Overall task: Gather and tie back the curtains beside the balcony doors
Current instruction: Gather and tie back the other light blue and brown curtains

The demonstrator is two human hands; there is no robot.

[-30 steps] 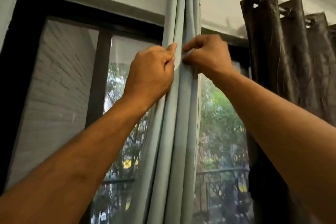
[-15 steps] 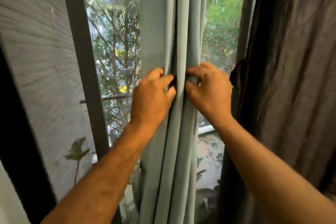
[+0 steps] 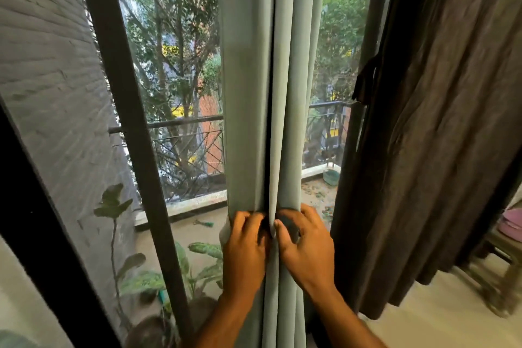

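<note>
A pale grey-green curtain (image 3: 271, 79) hangs in narrow bunched folds down the middle of the view, in front of the glass balcony door. My left hand (image 3: 245, 248) grips the left folds low down, fingers curled into the cloth. My right hand (image 3: 303, 246) grips the right folds at the same height, the two hands almost touching. A dark brown curtain (image 3: 440, 121) hangs loose at the right, with a small dark tie-back piece (image 3: 365, 80) at its left edge.
A dark door frame post (image 3: 130, 127) runs down at the left beside a grey brick wall (image 3: 50, 79). Outside are a balcony railing (image 3: 180, 124), potted plants (image 3: 180, 271) and trees. A wooden stool (image 3: 505, 263) stands at the far right on the pale floor.
Both hands have slid down the pale curtain from near the rod to low on the folds, keeping their grip. The view has tilted down with them.
</note>
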